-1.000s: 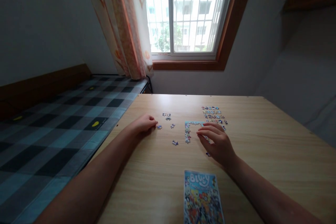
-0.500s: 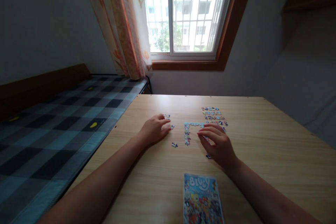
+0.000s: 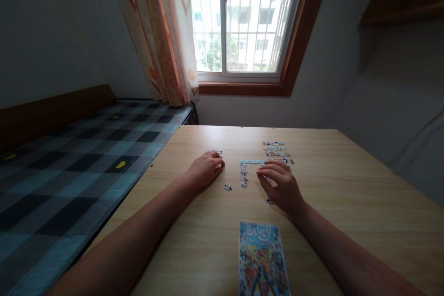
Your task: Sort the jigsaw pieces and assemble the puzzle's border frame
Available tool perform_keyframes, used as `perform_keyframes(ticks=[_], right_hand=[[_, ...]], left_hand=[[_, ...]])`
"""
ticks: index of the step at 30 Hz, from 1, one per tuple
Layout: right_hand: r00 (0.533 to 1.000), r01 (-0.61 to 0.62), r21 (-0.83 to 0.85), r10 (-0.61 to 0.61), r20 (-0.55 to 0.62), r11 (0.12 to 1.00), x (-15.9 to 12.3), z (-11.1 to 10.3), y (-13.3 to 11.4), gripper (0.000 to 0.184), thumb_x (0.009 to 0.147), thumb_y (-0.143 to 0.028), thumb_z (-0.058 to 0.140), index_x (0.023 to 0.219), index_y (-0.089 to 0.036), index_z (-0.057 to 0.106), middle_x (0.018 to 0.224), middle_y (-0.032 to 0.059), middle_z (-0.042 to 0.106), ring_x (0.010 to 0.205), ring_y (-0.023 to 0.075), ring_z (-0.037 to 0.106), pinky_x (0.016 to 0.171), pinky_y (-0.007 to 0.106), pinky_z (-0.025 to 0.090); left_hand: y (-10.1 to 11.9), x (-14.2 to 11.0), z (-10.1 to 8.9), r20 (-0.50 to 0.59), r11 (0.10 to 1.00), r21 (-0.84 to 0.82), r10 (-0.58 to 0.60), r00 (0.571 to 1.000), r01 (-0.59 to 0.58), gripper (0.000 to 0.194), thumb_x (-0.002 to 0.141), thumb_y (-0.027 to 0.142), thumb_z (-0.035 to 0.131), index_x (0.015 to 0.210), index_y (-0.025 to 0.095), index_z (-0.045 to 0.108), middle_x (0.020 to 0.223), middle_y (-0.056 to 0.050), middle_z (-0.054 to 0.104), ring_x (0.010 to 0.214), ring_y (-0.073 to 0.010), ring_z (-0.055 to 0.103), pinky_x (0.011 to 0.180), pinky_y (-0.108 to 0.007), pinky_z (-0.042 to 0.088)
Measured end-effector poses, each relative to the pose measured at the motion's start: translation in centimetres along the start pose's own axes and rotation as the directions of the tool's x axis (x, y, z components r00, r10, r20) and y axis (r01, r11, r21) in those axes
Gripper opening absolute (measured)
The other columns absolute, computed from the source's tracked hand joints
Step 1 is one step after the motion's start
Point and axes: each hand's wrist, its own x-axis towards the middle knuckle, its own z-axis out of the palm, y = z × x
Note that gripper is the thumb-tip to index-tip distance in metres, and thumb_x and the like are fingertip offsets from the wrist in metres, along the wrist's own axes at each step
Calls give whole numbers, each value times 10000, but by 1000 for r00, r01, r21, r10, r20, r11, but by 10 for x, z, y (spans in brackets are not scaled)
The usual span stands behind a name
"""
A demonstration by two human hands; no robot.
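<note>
On the table, a partly joined jigsaw puzzle (image 3: 243, 175) shows a top edge and a left side. My right hand (image 3: 280, 187) is over its right part, thumb and fingertips close together. Whatever they pinch, if anything, is hidden; bits of puzzle show between the fingers. To the left, my left hand (image 3: 207, 169) rests on the tabletop with its fingers closed down over a puzzle piece, which they mostly cover. Just beyond those fingers lie a few pieces (image 3: 218, 152). A small joined clump of pieces (image 3: 228, 188) sits nearer me, and another piece (image 3: 269, 200) lies below my right hand.
Rows of loose puzzle pieces (image 3: 274, 149) lie behind the puzzle. The Bluey picture box (image 3: 262, 259) is at the table's near side. A bed with a checked cover (image 3: 79, 171) stands left of the wooden table (image 3: 347, 194). Curtain (image 3: 166, 32) and window are behind.
My left fingers have closed down over the puzzle piece that lay in the open beside them. My right hand stays over the puzzle. The whole view has shifted slightly.
</note>
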Motion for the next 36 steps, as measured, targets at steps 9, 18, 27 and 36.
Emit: perform_keyframes(ticks=[9, 18, 27, 36], right_hand=[[1000, 3, -18, -3, -6, 1000, -1, -1, -1, 126, 890, -146, 662, 885, -248, 735, 886, 39, 765, 966, 239, 685, 898, 455, 554], [1000, 22, -27, -23, -21, 999, 2, -3, -7, 133, 888, -145, 664, 905, -254, 739, 889, 36, 767, 965, 237, 687, 898, 448, 552], [998, 64, -20, -64, 10, 998, 2, -4, -17, 84, 884, -236, 732, 964, -260, 725, 922, 23, 773, 1003, 242, 674, 910, 457, 525], [997, 69, -3, -69, 27, 998, 1, -1, -11, 38, 894, -221, 729, 921, -247, 725, 908, 10, 776, 995, 222, 675, 907, 423, 516]], left_hand=[[-4, 1, -14, 136, 997, -61, -46, 990, 55, 137, 848, 236, 623, 940, 192, 713, 1097, -99, 659, 949, -223, 623, 853, -318, 468], [22, 11, -22, 134, 674, -702, -189, 973, 228, 85, 780, 237, 660, 828, 170, 682, 723, -17, 678, 640, -131, 582, 602, -238, 429], [85, 1, -7, 274, 175, -920, -351, 895, 350, 306, 789, 295, 706, 1057, 149, 678, 752, -49, 721, 587, -126, 649, 420, -179, 277], [83, -1, -1, 272, 173, -928, -285, 919, 329, 417, 759, 368, 744, 1116, 165, 674, 775, -57, 742, 607, -138, 668, 448, -178, 283]])
